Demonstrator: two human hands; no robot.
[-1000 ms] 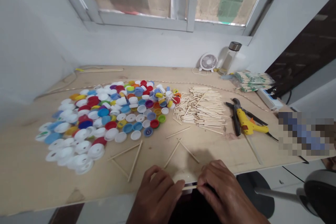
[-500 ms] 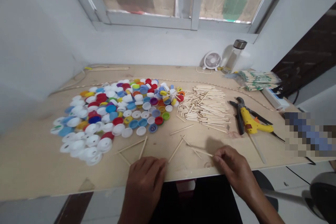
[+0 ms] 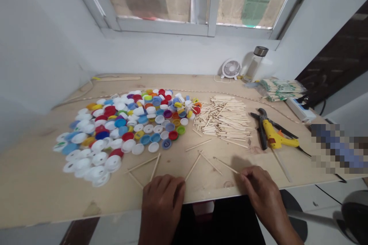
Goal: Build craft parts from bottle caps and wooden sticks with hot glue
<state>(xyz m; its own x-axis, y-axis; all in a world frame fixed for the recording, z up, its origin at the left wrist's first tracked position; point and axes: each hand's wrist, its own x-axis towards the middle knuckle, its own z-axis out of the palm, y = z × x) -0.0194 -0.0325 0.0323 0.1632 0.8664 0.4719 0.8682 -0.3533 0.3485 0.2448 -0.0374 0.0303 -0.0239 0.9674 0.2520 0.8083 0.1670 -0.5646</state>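
Observation:
My right hand (image 3: 260,187) pinches one end of a thin wooden stick (image 3: 227,165) near the table's front edge. Its other end points left, toward a separate stick (image 3: 211,163) on the tabletop. That one meets another slanting stick (image 3: 193,165) at the top in an inverted V. My left hand (image 3: 164,197) rests at the front edge with its fingers curled and together; whatever may be under them is hidden. A stick (image 3: 155,167) runs down to its knuckles, joining another stick (image 3: 140,165) at the upper corner of a partly hidden triangle.
Many coloured bottle caps (image 3: 126,122) cover the left-middle of the table (image 3: 37,183). Right of them lies a pile of short sticks (image 3: 224,118), with a capped stick model (image 3: 188,105) between. A yellow glue gun (image 3: 274,136), pliers (image 3: 262,128), small fan (image 3: 231,69) and bottle (image 3: 255,63) stand farther right.
My right hand has moved a little to the right, drawing its stick off the neighbouring stick it overlapped. My left hand stays nearly in place. The view has shifted slightly.

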